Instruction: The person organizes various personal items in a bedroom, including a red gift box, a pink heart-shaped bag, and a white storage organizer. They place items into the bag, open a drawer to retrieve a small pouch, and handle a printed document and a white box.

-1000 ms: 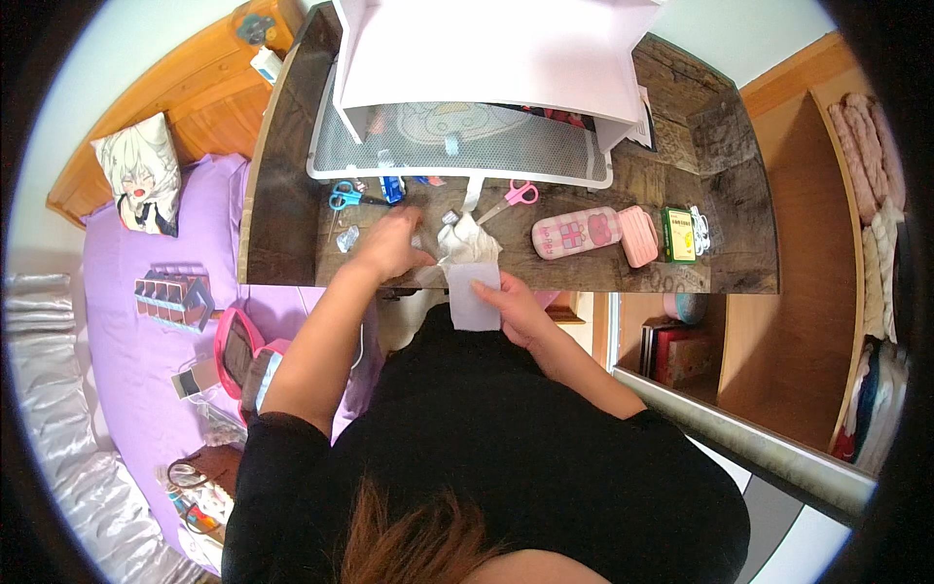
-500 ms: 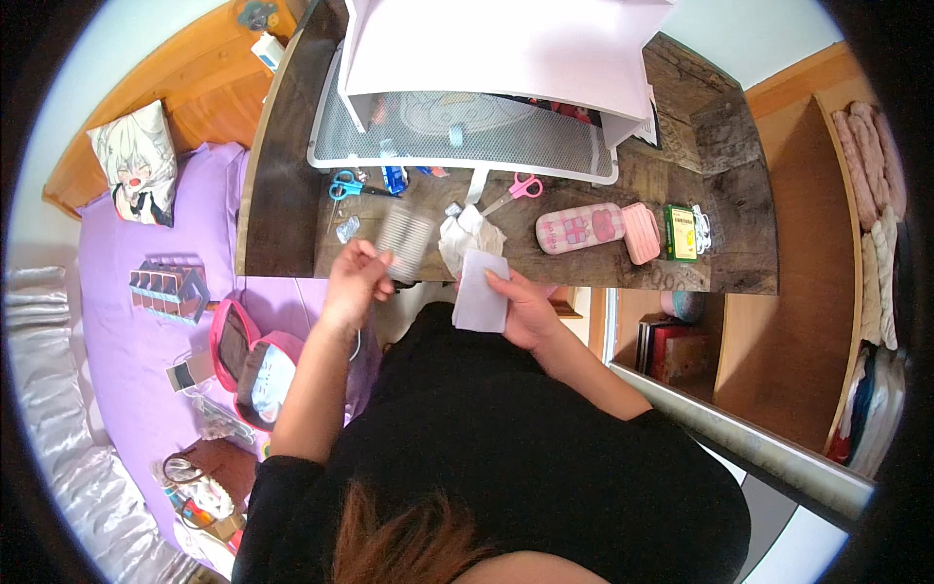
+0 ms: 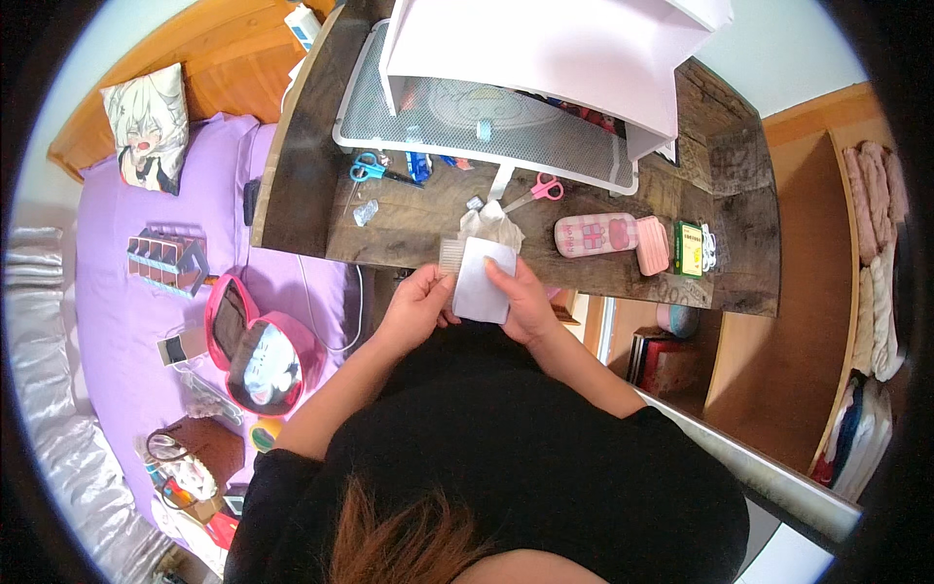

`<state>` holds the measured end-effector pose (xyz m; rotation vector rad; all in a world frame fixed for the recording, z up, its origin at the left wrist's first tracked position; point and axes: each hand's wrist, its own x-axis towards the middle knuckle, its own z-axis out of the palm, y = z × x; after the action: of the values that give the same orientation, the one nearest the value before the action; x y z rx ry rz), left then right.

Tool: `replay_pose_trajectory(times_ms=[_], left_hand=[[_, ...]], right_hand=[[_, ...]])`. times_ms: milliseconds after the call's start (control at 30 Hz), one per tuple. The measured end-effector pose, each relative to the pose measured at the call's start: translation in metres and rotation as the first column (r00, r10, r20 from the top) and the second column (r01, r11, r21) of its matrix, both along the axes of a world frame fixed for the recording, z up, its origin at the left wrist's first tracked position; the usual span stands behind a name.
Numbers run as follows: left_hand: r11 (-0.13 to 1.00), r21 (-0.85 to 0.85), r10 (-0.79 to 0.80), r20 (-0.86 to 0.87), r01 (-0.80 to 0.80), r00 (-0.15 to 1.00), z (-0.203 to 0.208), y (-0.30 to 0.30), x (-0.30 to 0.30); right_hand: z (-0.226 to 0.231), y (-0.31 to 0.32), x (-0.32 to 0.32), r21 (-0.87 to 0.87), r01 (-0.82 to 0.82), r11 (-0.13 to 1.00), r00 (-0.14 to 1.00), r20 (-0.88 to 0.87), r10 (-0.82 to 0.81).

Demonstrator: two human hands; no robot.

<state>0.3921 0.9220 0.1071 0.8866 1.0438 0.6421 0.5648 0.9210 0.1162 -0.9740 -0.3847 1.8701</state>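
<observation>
Both hands meet at the desk's (image 3: 302, 209) near edge: the right hand (image 3: 525, 304) clamps a white packet (image 3: 484, 282), the left hand (image 3: 416, 304) pinches what looks like a ribbed strip (image 3: 450, 257).

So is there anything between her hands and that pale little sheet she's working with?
Nothing visible. Both hands are already on the pale sheet: the right hand grips its right edge and the left hand meets its left side, holding a small tan ribbed piece against it. The crumpled tissue lies behind, on the wooden desk.
</observation>
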Motion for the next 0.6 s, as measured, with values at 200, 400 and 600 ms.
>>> replay_pose_trajectory(times_ms=[200, 400, 600], left_hand=[[1.0, 0.001, -0.027, -0.042, 0.027, 0.999, -0.009, -0.015, -0.011], [0.982, -0.101, 0.149, -0.11, -0.161, 0.983, -0.083, -0.028, -0.059], [0.985, -0.101, 0.133, -0.09, -0.142, 0.987, -0.178, 0.002, -0.075]], right_hand=[[-0.006, -0.022, 0.013, -0.026, 0.07, 0.997, 0.994, 0.09, -0.067], [-0.018, -0.063, 0.044, 0.015, 0.184, 0.983, 0.902, 0.395, -0.175], [-0.004, -0.109, 0.041, 0.014, 0.329, 0.944, 0.839, 0.455, -0.299]])
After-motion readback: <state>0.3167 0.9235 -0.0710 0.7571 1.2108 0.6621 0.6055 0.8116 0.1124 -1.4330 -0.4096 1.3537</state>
